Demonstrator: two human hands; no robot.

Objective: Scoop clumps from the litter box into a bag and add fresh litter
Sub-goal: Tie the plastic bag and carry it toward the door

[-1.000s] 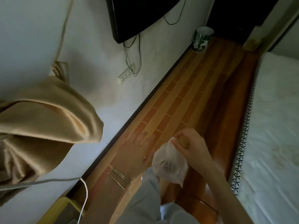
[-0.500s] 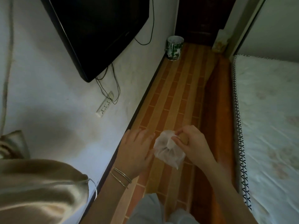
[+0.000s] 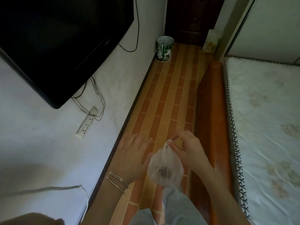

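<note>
Your right hand (image 3: 188, 148) pinches the gathered neck of the clear plastic bag (image 3: 165, 169), grip tight on it between thumb and fingertips. The bag hangs over the tiled floor (image 3: 164, 101), with dark clumps (image 3: 163, 172) lying at its bottom. Your left hand (image 3: 134, 153) sits just beside the bag, grip wide, fingers straight and holding nothing; whether it touches the plastic, I cannot tell. Bangles (image 3: 117, 182) ring that wrist. A mattress (image 3: 266, 127) lies to your right, and a green-and-white can (image 3: 164, 48) stands by the far wall.

Home bedroom, probably: mattress (image 3: 266, 127) beside wall-mounted TV (image 3: 56, 43), brick-pattern floor (image 3: 168, 101).
</note>
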